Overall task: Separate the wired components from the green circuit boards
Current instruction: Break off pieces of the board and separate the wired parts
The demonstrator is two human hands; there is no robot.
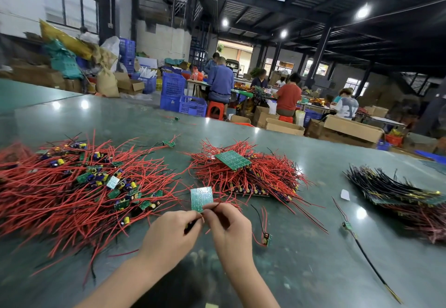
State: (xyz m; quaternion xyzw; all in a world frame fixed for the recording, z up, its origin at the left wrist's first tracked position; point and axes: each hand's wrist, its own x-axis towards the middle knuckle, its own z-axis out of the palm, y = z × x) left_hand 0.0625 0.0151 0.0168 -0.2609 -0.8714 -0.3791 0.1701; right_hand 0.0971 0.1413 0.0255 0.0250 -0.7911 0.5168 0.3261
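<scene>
Left hand [170,230] and right hand [228,223] pinch a green circuit board [201,198] over bare table [301,259] between red-wire piles [72,187].

Both hands [169,233] together, fingers [212,207] pinched

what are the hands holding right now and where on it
Both hands pinch one green circuit board at its lower edge: left hand at the lower left corner, right hand at the lower right, where red wires emerge.
</scene>
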